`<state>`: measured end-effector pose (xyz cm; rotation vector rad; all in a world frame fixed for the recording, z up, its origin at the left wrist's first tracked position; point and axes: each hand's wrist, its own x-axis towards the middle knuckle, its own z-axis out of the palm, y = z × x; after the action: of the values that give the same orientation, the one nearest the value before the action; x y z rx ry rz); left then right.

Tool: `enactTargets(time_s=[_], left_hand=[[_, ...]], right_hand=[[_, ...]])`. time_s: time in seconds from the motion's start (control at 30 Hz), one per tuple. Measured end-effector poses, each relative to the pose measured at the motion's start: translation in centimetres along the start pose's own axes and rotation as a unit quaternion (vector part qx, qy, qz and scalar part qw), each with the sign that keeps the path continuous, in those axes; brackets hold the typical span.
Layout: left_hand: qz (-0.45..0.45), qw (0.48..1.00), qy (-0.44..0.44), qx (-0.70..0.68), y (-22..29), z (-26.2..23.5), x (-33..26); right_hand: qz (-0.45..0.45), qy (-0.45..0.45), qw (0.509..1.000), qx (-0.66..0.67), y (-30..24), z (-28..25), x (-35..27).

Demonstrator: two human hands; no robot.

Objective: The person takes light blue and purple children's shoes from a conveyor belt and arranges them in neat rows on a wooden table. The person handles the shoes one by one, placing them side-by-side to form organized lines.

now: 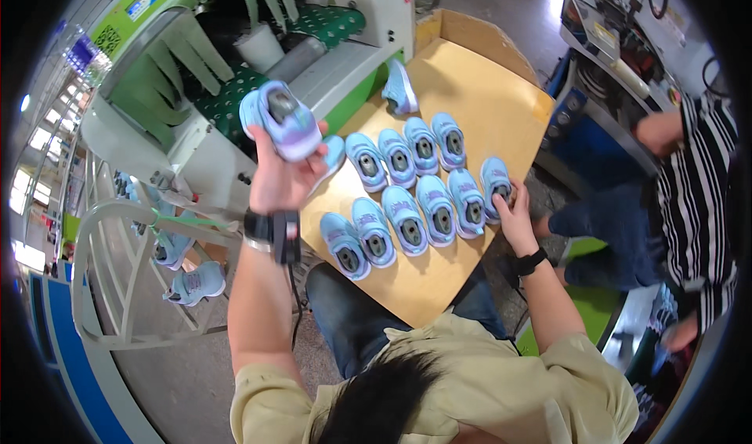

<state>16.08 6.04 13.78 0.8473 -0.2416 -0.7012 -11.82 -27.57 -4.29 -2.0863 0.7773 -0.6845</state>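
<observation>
My left hand [283,179] is raised and holds a light blue and purple small shoe [280,119] by its sole, opening facing me. A second blue shoe [332,155] shows just behind that hand. My right hand [513,215] rests on the rightmost shoe [496,181] of the front row on the wooden table [486,99]. Several matching blue shoes [407,221] stand there in two rows, toes away from me. One more shoe [399,88] lies alone farther back.
A green conveyor machine [227,99] with hanging green strips stands at the left. A white metal rack [117,271] with more blue shoes [196,283] is at lower left. A person in a striped top [701,201] stands at the right by a workbench.
</observation>
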Motion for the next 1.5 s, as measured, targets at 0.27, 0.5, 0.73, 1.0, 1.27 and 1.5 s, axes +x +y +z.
enactTargets(time_s=[0.27, 0.5, 0.73, 1.0, 1.27, 1.5], left_hand=[[0.118, 0.966, 0.089, -0.212, 4.9, -11.7, 9.7], [0.153, 0.944, 0.053, -0.287, 2.4, -10.9, 7.5], [-0.001, 0.980, -0.015, -0.197, -2.9, -5.6, -1.0], [-0.119, 0.988, 0.029, -0.092, -7.1, -6.8, -11.1], [-0.093, 0.987, 0.066, -0.116, -7.1, -9.7, -14.8], [-0.106, 0.990, 0.021, -0.091, -7.6, -7.3, -12.9]], right_hand=[[0.067, -0.133, 0.953, 0.266, 1.4, 0.3, 0.3], [-0.062, 0.011, 0.973, 0.221, -6.3, -3.1, 10.2], [-0.341, -0.030, 0.891, 0.297, -31.2, 10.8, 26.2], [-0.389, -0.155, 0.906, 0.059, -30.0, 27.0, 33.8], [-0.178, -0.222, 0.910, -0.302, -12.3, 23.6, 27.9], [0.081, -0.376, 0.919, 0.093, -17.3, 15.2, 25.2]])
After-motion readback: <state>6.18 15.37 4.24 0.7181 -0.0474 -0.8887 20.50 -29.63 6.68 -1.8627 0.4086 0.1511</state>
